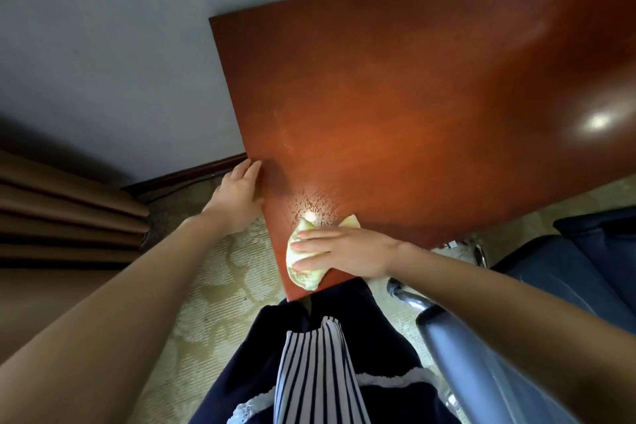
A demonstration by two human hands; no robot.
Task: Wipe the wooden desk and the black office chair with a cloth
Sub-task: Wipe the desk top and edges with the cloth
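Note:
The reddish-brown wooden desk fills the upper right of the head view, its near corner pointing at me. My right hand lies flat with straight fingers on a pale yellow cloth, pressing it onto the desk near that corner. A patch of wet droplets glistens just above the cloth. My left hand rests against the desk's left edge, fingers extended along it. The dark office chair stands at the lower right, its armrest below my right forearm.
A grey wall runs behind the desk with a dark baseboard. Brown curtains hang at the left. Patterned beige carpet covers the floor. My dark trousers and striped top are at the bottom centre.

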